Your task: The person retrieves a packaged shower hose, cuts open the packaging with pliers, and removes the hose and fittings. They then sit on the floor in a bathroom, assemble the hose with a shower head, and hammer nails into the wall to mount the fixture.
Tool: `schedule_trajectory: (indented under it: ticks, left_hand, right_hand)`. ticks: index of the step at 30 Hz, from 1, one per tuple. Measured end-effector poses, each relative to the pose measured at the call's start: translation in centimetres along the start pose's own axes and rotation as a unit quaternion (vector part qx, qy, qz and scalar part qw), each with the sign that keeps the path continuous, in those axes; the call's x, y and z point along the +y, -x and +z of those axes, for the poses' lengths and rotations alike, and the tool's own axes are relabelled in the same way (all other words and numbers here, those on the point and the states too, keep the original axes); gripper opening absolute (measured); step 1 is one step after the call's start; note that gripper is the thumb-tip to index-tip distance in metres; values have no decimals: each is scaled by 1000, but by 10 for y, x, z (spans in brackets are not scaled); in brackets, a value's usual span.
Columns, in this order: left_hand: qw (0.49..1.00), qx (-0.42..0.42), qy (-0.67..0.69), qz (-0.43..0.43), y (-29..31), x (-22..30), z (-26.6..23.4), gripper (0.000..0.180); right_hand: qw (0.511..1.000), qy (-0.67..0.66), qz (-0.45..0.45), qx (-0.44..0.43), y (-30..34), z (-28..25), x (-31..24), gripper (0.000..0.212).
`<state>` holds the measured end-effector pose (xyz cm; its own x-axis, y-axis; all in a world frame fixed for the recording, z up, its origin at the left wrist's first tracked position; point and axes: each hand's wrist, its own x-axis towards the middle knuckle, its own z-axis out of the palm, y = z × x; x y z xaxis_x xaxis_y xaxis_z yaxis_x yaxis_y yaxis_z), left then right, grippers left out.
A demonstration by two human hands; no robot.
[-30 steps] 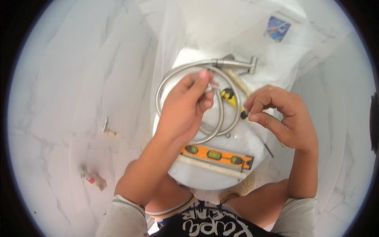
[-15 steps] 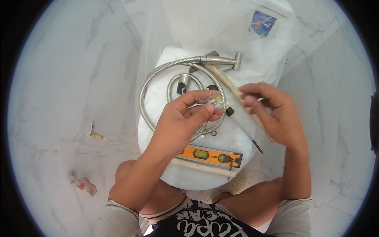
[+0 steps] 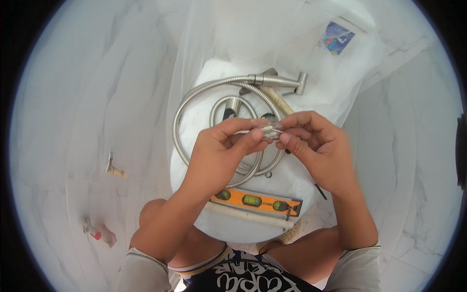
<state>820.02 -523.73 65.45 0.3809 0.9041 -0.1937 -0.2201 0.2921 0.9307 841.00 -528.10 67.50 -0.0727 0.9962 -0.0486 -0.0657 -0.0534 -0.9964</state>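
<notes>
I see my left hand (image 3: 219,155) and right hand (image 3: 316,148) meeting over the middle of the white lid (image 3: 209,121), both pinching one small clear packet (image 3: 269,130) between thumbs and fingertips. Under them lies a coiled metal hose (image 3: 194,95). An orange level (image 3: 255,202) rests along the lid's near edge.

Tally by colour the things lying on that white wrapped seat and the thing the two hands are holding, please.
Silver: 2, the coiled flexible metal hose and the metal spray handle at its end.
Orange: 1, the orange spirit level.
Clear: 1, the small clear plastic packet pinched between the left hand and the right hand.
Total: 4.
</notes>
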Motion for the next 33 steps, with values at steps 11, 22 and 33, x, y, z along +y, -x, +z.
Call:
schedule_trajectory:
  ticks: [11, 22, 33]
  left_hand:
    - [999, 14, -37, 5, -3, 1, -9, 15]
    - [991, 3, -101, 91, 4, 0, 3, 21]
    - [988, 12, -85, 126, 3, 2, -7, 20]
  right_hand:
    - [1000, 2, 22, -8, -4, -3, 2, 29]
    - [956, -244, 154, -45, -12, 6, 29, 42]
    - [926, -303, 224, -19, -13, 8, 29, 47]
